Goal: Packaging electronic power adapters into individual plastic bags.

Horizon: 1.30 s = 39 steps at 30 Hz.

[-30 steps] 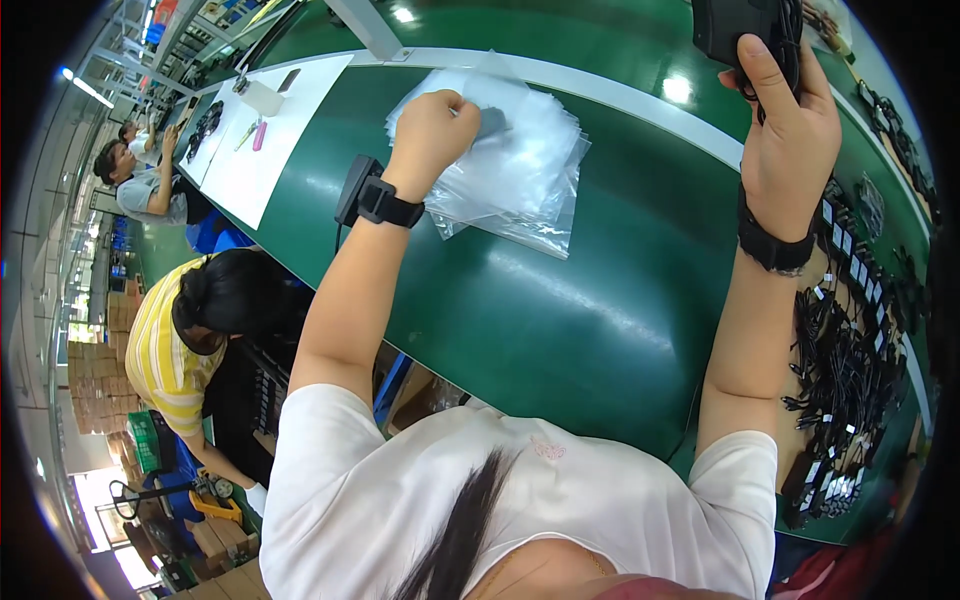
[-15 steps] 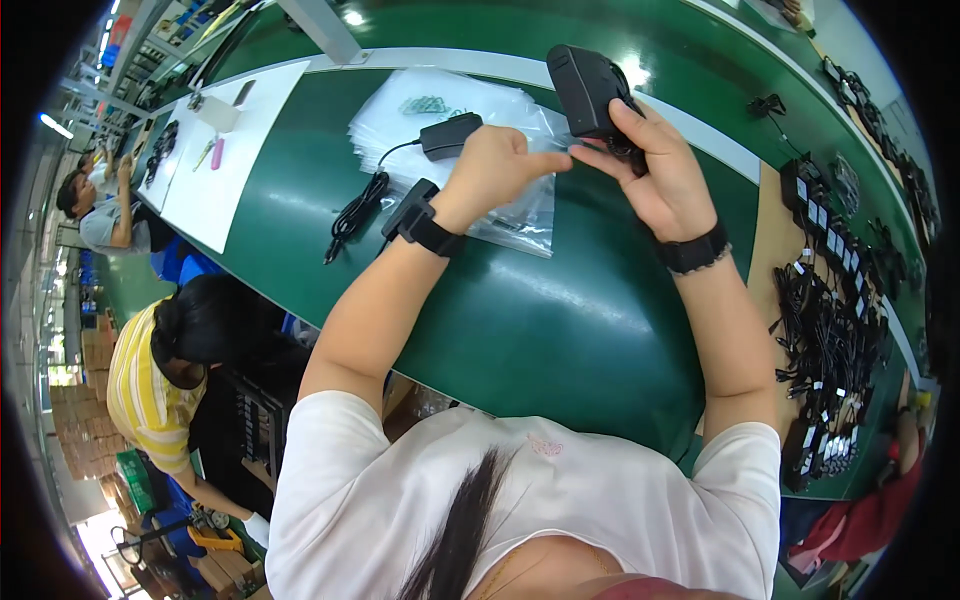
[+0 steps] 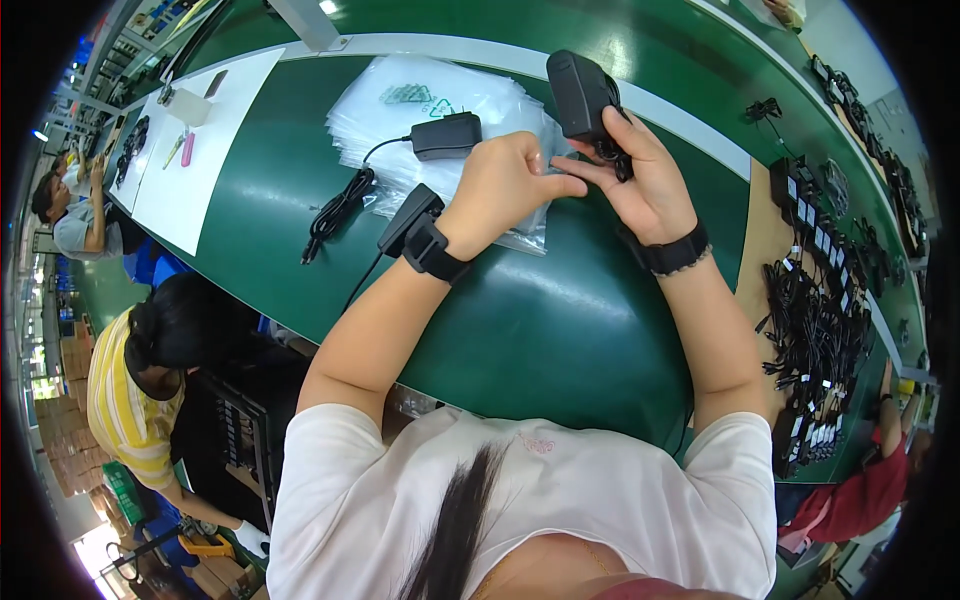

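Observation:
My right hand point(image 3: 648, 190) is closed around a black power adapter point(image 3: 578, 95) with its cable bundled, held up above the bench. Beside it, my left hand point(image 3: 500, 190) has its fingers curled and its thumb stretched toward my right fingertips. Whatever lies within the left fingers is hidden. Beneath and beyond that hand is a stack of clear plastic bags point(image 3: 365, 115) with green print. On the bags rests another black adapter point(image 3: 446, 136), its tied cable point(image 3: 338, 212) trailing left. A black box-shaped piece point(image 3: 410, 220) with a thin cable sits against my left wristband.
Many adapters with tangled cables point(image 3: 815, 320) lie on a brown board at the right. A white sheet point(image 3: 225, 130) at the left carries a pink-handled tool point(image 3: 188, 148). Close by on the left, a person in a yellow striped shirt point(image 3: 125, 400) bends over a black rack.
The view has shifted, moving the bench things slightly left in the picture. My left hand has turned a little, and its thumb stands farther out. The right hand still holds the adapter.

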Available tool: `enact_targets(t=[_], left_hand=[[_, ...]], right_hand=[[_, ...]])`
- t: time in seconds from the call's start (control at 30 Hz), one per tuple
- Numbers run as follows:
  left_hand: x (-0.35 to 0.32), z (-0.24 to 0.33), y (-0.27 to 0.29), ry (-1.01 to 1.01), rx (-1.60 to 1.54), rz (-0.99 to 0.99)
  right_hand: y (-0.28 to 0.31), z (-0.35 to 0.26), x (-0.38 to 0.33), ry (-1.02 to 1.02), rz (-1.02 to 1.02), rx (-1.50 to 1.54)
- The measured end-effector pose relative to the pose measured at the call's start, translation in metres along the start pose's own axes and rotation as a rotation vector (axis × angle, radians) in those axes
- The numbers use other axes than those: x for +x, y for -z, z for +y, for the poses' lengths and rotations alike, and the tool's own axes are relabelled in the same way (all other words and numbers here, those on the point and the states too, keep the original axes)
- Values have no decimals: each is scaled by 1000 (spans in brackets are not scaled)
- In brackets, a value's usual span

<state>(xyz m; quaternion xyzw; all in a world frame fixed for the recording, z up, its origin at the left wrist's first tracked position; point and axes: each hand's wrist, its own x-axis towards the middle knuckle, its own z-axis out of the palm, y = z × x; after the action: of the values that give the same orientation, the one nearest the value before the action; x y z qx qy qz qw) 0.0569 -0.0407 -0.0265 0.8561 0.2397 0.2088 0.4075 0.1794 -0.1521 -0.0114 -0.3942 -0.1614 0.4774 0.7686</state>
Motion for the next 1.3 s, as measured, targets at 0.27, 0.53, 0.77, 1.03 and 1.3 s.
enact_targets(t=[0.27,0.53,0.77,1.03,1.3], left_hand=[[1,8,-2,-12,-139,6],[25,18,0,24,-323,141],[21,54,1,-140,-407,156],[-2,60,-22,-514,52,237],[5,72,-24,-852,15,546]], right_hand=[[7,0,12,522,132,-577],[20,-17,-26,837,91,-1159],[13,-17,-48,896,-99,-1667],[8,-26,-23,186,67,-738],[-13,-11,7,1068,-1,-1007]])
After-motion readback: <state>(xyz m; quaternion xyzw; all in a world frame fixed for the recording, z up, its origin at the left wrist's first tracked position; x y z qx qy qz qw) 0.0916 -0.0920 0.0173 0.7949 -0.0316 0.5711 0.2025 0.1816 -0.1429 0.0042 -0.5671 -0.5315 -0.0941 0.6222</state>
